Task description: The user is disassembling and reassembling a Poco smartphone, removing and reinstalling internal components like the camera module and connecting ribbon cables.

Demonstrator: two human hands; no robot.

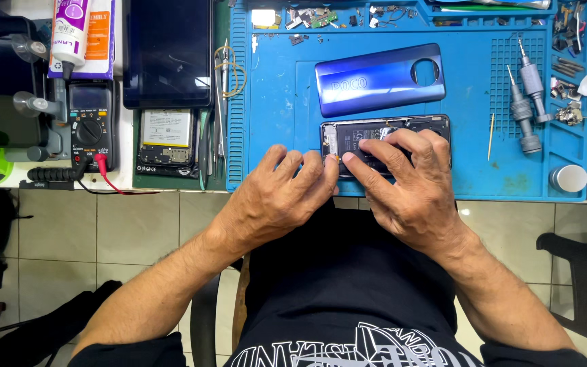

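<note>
Far to the left of the fingers, a multimeter [90, 126] sits on the white bench with its red lead trailing toward the table edge, and a tube of adhesive [69, 30] lies nozzle-down above it. Nearer, a dark tablet [168, 51] lies flat, and just below it a phone battery [166, 132] rests on the green strip beside some thin tools.

The left hand [276, 197] lies on the near edge of the blue work mat [276, 81], fingers [300, 166] bent and held close together, their tips pressing down at the left end of the opened phone [416, 124]; it grips nothing, only touches. The phone lies back-side up with its insides showing, directly under both sets of fingertips, near the mat's front edge.

The right hand [409, 190] covers the phone's middle, fingers spread slightly and flat on it, index finger angled across toward the left hand so the two hands nearly meet. Whether anything small is pinched under them cannot be told.

Just beyond the fingers, the blue back cover [375, 81] with its round camera cutout lies loose on the mat. Along the mat's far rim, shallow tray compartments [321, 17] hold small screws and metal scraps; what exactly each one holds is too small to tell.

To the right of the fingers lie a thin wooden stick [490, 136], two grey screwdrivers [526, 102] and a small round metal tin [568, 178], lid shut.
</note>
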